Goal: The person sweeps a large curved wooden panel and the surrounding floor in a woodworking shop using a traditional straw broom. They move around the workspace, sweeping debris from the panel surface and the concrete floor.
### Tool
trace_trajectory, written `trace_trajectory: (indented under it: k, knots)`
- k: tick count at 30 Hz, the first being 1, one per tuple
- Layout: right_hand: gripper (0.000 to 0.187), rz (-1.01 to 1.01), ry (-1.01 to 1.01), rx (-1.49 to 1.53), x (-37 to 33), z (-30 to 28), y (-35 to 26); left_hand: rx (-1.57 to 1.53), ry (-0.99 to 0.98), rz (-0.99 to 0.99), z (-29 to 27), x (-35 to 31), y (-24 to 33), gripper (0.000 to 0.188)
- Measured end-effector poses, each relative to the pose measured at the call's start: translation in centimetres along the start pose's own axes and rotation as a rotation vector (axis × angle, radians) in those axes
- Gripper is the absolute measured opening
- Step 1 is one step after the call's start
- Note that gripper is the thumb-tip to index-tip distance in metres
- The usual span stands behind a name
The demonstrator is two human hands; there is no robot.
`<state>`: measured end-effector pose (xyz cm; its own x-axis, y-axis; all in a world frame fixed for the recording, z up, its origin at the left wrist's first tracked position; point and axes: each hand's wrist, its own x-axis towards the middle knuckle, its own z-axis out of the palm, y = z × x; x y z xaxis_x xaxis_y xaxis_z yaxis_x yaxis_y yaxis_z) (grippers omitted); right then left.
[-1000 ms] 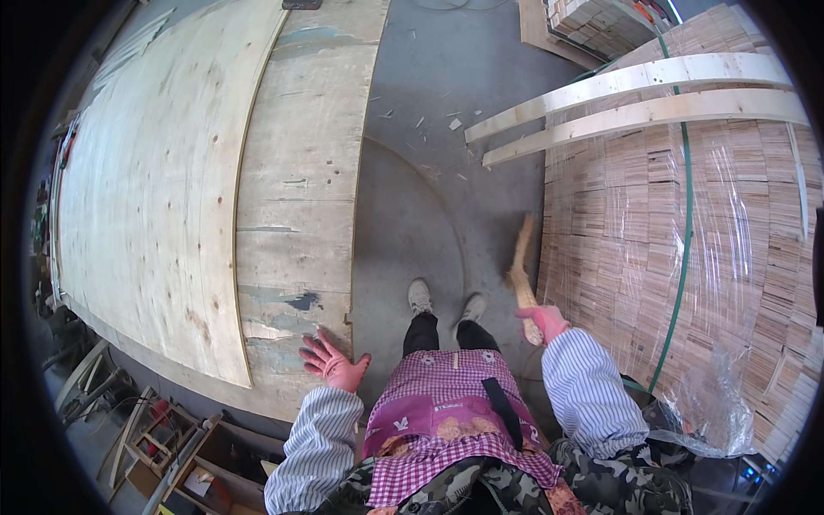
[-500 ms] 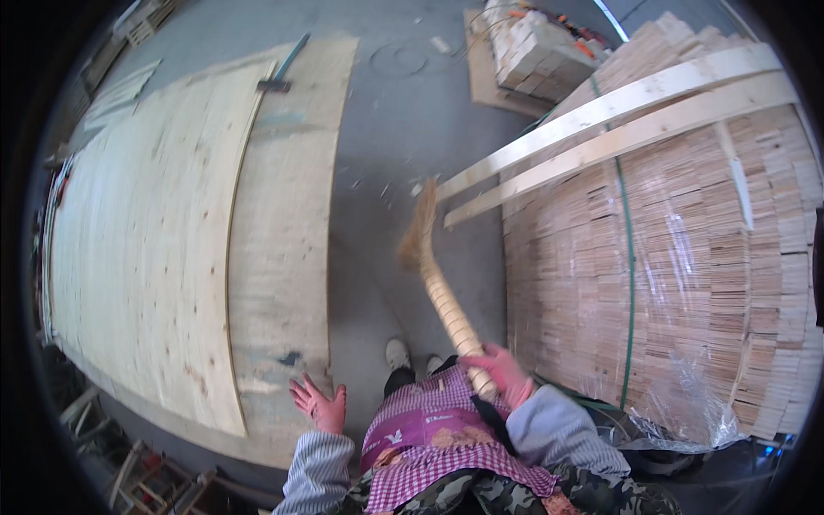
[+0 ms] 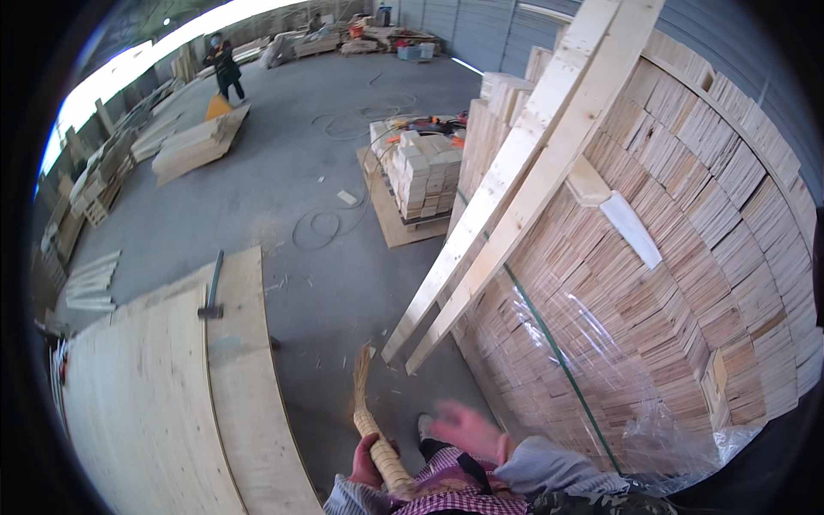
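Note:
A straw hand broom (image 3: 382, 448) with a bound, ringed handle slants up from my lap, its loose bristles pointing away from me over the floor. My left hand (image 3: 367, 463), in a pink glove, is closed around the handle. To its right, my right hand (image 3: 470, 432), in a pink glove too, is apart from the broom, with its fingers stretched out and blurred by motion. One of my shoes (image 3: 425, 426) shows between the hands, beside the checked apron (image 3: 463, 502).
Plywood sheets (image 3: 154, 403) lie at left, a hammer (image 3: 212, 296) on them. A tall wrapped stack of wood strips (image 3: 601, 343) stands at right, with two long boards (image 3: 524, 163) leaning across it. Beyond are a block pile (image 3: 421, 176), a hose (image 3: 322, 227) and a person (image 3: 225, 67).
The broom has passed from my right hand to my left. My right hand has let go and opened. The view has tilted up, showing more of the hall.

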<state>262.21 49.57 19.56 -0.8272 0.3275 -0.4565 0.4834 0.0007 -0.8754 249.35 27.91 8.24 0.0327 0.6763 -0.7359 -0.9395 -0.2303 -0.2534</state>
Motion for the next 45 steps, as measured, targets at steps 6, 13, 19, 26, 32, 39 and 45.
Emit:
trace_trajectory:
  k: [6, 13, 19, 26, 32, 39, 45]
  knots:
    - [0.082, -0.383, 0.839, 0.239, 11.8, -16.7, -4.8, -1.088, -0.370, -0.323, 1.4, -2.8, 3.2, 0.021]
    - [0.055, -0.297, 1.062, 0.316, 18.8, -19.6, -11.3, -0.180, -0.072, 0.146, 0.7, -2.3, 6.7, 0.027]
    - [0.043, -0.207, 1.188, 0.206, 14.5, -16.7, -9.4, -0.246, -0.065, 0.143, 2.4, -4.3, 10.1, 0.029]
    - [0.042, -0.365, 1.278, 0.245, 4.6, -12.8, -2.5, -0.364, -0.097, 0.084, 2.9, -7.5, 13.0, 0.032]
    - [0.042, -0.252, 1.420, 0.229, -1.3, -11.5, 3.3, -0.088, -0.124, -0.027, 4.6, -8.4, 15.8, 0.032]
    - [0.041, -0.099, 1.312, 0.381, -6.2, -11.8, 4.2, -0.047, -0.200, 0.072, 6.4, -8.7, 15.5, 0.031]
    - [0.044, 0.023, 1.240, 0.417, -5.4, -11.6, 6.8, -0.110, -0.177, 0.041, 7.6, -6.7, 14.8, 0.024]
